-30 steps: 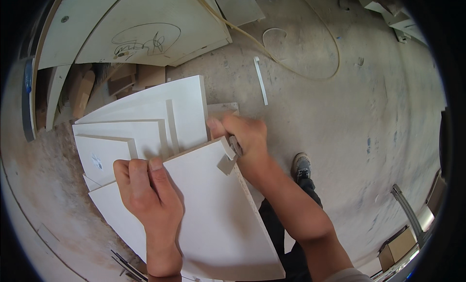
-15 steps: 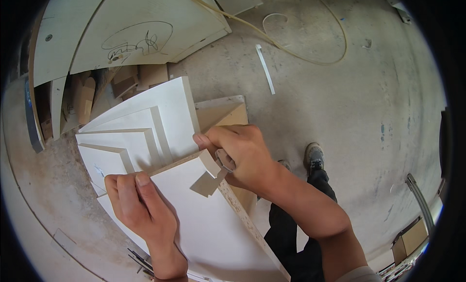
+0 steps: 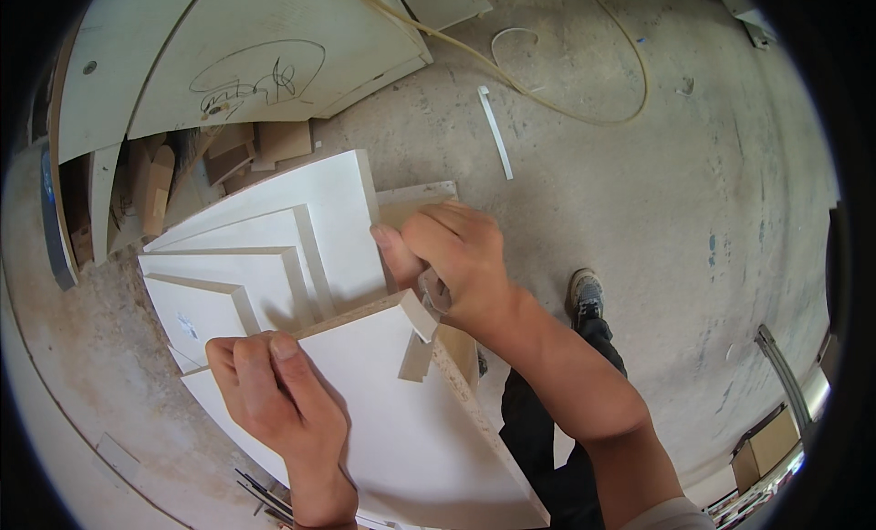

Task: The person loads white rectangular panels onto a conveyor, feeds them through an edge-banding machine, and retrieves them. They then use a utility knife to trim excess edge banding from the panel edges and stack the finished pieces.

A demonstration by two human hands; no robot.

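A white particle-board panel [image 3: 383, 420] slants up in front of me, raw brown chipboard showing along its cut edges. My left hand [image 3: 274, 384] grips its upper left edge, fingers curled over and thumb on top. At the upper right corner, a short pale cut face meets a flat grey strip [image 3: 417, 358] lying against the white surface. My right hand [image 3: 456, 256] is closed just beyond that corner around a small tool [image 3: 436, 291]. Only a greyish rounded part of the tool shows; its kind is hidden by the fingers.
Several white panels [image 3: 338, 211] of different sizes lean in a stack behind the held panel. A large pale board with scribbles [image 3: 265, 65] stands at the far left, above wood offcuts [image 3: 228, 151]. A yellowish hose [image 3: 593, 119] and a white strip [image 3: 495, 133] lie on the concrete floor.
My right hand has moved slightly up with the tool. The grey strip at the corner now hangs more steeply, and the panel has shifted a little to the right.
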